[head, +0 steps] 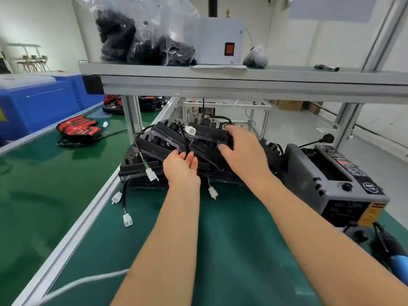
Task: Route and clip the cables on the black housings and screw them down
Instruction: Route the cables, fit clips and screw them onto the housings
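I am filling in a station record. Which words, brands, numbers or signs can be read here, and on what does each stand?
None can be read for certain.
Grey machine, panel labels on top: too blurred.
Round mark on the same machine: blurred.
Yellow label on its front: blurred.
Red packs on the left bench: print too small.

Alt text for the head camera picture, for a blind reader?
Two bare hands reach into a pile of black housings on a green bench: the left hand holds a black cable, the right hand reaches over the top housing.
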Motion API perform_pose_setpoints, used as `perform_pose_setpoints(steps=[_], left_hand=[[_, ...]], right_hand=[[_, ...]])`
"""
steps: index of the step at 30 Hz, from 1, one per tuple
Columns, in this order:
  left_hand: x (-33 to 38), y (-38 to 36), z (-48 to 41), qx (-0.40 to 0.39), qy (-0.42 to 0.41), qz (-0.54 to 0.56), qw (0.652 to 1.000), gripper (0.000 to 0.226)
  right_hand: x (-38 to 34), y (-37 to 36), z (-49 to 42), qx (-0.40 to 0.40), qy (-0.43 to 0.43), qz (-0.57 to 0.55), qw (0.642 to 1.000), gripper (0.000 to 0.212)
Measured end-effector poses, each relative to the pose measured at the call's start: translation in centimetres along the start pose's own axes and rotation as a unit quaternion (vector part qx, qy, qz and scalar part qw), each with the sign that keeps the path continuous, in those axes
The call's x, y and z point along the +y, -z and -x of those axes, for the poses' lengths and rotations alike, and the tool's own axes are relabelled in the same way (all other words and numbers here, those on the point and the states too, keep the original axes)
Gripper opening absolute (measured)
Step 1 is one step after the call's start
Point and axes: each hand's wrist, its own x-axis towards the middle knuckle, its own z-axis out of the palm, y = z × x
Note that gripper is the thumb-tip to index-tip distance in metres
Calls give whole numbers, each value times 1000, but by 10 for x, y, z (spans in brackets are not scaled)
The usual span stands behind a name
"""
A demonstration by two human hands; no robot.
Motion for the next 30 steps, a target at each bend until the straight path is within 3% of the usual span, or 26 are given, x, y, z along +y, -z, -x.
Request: perform_pose_setpoints(steps=[4,7,14,16,18,20,22,24,26,28,30], left_hand=[[-6,-1,-5,-5,39,-28,999,26],[-4,0,-17,-10,38,-43,998,23],[5,-7,-17,-40,30,-97,994,18],[8,-12,-15,-26,-46,-162,985,12],[14,-18,-19,13,-228,-288,930,11],[24,-28,-24,37,-424,-438,792,7],[34,-45,-35,36,-504,-567,650,25],[43,-64,-47,2,-454,-690,564,38],[48,-76,-57,-43,-351,-798,489,51],[50,-82,-62,-56,-286,-823,488,60],[49,-84,-64,-49,-283,-828,481,59]], right_hand=[[-4,-31,-46,-35,68,179,981,82],[1,-47,-68,-63,83,198,975,99],[9,-49,-80,-44,116,212,969,78],[10,-48,-84,-66,116,216,967,75],[9,-47,-85,-73,115,219,966,70],[11,-49,-84,-62,121,224,965,67],[13,-50,-81,-46,129,234,962,68],[15,-51,-80,-39,134,241,960,73],[17,-52,-79,-39,126,241,962,78],[18,-54,-77,-31,117,235,964,78],[19,-56,-77,-23,110,224,968,78]])
